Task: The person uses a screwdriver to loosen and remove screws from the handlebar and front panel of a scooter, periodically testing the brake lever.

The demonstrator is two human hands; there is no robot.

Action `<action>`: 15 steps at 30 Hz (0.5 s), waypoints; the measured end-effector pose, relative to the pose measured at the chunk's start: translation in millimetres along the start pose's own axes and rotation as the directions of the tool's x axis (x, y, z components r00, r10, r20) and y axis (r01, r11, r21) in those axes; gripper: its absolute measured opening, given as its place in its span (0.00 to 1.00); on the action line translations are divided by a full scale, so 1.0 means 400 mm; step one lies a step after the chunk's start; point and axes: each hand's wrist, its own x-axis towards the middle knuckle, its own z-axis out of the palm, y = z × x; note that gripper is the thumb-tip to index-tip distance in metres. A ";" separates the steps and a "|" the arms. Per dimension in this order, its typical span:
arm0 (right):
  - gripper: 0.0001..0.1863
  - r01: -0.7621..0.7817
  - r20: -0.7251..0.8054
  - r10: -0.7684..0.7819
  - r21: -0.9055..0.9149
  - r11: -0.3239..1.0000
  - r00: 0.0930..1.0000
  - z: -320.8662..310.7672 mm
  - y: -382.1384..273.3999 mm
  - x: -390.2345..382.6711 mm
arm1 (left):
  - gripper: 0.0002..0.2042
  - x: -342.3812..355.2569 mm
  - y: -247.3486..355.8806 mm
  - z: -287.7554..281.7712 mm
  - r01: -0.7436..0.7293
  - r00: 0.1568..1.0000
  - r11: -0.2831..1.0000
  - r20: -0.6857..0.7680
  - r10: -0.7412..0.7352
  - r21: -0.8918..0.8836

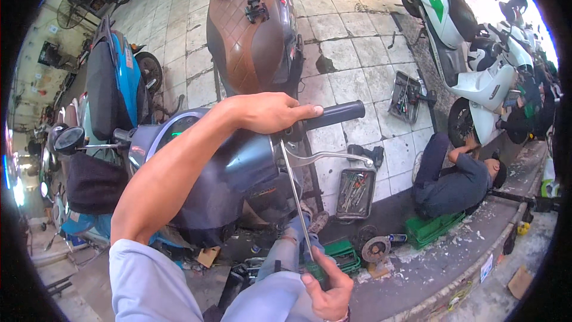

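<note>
My left hand (pixel 271 113) reaches across the scooter's dark blue front cowl (pixel 238 170) and is closed over the inner end of the handlebar (pixel 336 115). Its thumb lies along the black grip, and the other fingers are mostly hidden. A silver brake lever (pixel 325 156) curves out below the grip. Lower down, my right hand (pixel 330 289) pinches a long thin metal rod (pixel 295 197) between thumb and finger. The rod slants up to the lever's mount beneath my left hand; whether its upper end touches there, I cannot tell.
A tray of tools (pixel 356 194) lies right of the scooter, and another toolbox (pixel 406 96) farther off. A brake disc (pixel 376 249) and green crates (pixel 435 229) are nearby. A co-worker (pixel 459 176) lies beside a white scooter (pixel 485 92). A brown-seated scooter (pixel 250 36) stands ahead.
</note>
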 end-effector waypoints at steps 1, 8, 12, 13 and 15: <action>0.27 0.009 -0.003 -0.009 0.061 0.998 1.000 0.001 0.010 -0.003 | 0.46 0.001 0.001 0.001 -0.006 1.000 1.000 0.006 0.006 0.009; 0.35 -0.448 0.282 0.357 0.681 0.579 0.890 0.006 0.077 -0.037 | 0.46 -0.017 0.012 0.001 -0.021 0.999 1.000 0.032 0.022 -0.015; 0.32 -0.390 0.226 0.321 0.625 0.676 0.920 0.000 0.088 -0.012 | 0.46 0.002 -0.012 0.011 -0.064 0.998 0.998 -0.013 0.064 0.002; 0.29 -0.386 0.237 0.305 0.560 0.733 0.923 -0.003 0.083 -0.006 | 0.46 0.004 -0.013 0.011 -0.047 0.999 0.999 -0.003 0.047 -0.008; 0.17 -0.425 0.252 0.344 0.465 0.777 0.904 -0.001 0.049 0.012 | 0.46 -0.003 -0.002 0.009 -0.034 0.999 0.999 0.002 0.034 -0.010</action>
